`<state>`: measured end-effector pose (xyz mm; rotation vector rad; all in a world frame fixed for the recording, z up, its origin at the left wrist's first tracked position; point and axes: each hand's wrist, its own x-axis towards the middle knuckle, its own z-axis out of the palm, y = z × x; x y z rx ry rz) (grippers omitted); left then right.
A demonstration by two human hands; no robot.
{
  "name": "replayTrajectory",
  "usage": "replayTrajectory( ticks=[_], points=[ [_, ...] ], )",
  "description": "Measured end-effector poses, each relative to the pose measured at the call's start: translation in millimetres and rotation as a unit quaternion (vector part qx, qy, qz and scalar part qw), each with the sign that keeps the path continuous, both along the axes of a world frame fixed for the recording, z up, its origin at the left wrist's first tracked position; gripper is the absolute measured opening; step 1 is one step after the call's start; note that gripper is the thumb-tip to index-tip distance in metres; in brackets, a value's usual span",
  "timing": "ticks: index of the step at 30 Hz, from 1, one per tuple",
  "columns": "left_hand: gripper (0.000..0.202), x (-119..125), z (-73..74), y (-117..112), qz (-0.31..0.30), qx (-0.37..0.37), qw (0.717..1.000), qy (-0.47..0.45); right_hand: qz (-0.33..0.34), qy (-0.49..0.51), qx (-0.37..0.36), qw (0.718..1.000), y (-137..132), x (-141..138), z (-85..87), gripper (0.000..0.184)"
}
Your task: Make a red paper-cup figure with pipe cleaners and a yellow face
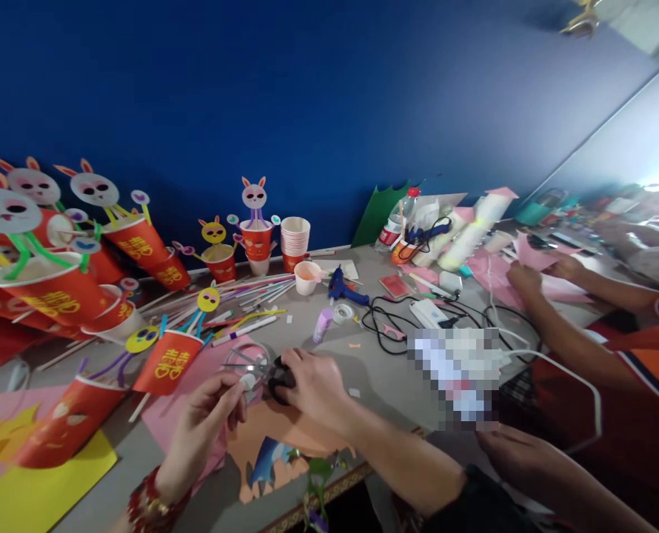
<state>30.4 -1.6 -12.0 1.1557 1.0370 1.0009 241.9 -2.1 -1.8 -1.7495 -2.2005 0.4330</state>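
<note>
Between thumb and fingers, my left hand (212, 411) pinches a small white paper piece (248, 381). Black-handled scissors (281, 379) are gripped in my right hand (312, 381), with their metal blades pointing left, close to the white piece. Whether the blades touch it I cannot tell. Below both hands lies an orange cut-out paper (290, 429) with a blue picture on it, partly over a pink sheet (163, 414). Left of my hands stands a red paper cup (168, 363) with a yellow rabbit face (208, 297) on blue stems.
Several decorated red cups (46, 296) crowd the left side. A blue glue gun (347, 287), a purple glue stick (323, 326) and a tape roll (343, 314) lie ahead. Black cables (385, 337) run right. A co-worker's hands (523, 281) hold pink paper; another person's hand (501, 444) is nearer.
</note>
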Motion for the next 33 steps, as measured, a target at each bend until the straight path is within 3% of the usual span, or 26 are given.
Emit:
replayTrajectory(
  ticks=[9,18,26,33],
  points=[
    [0.026,-1,-4.0,-3,-0.006,-0.018,1.000,-0.013,0.003,0.021,-0.006,1.000,3,3,0.1,0.020],
    [0.024,3,-5.9,-2,-0.007,-0.028,0.999,-0.029,0.046,0.076,-0.006,0.996,4,13,2.7,0.026],
    [0.026,-1,-12.1,-2,-0.008,-0.029,0.999,-0.033,0.025,0.051,0.015,0.998,-8,9,13.5,0.026],
    [0.024,-4,-20.5,1,-0.004,-0.027,0.999,-0.036,0.059,0.033,0.016,0.998,-5,11,18.0,0.015]
  ],
)
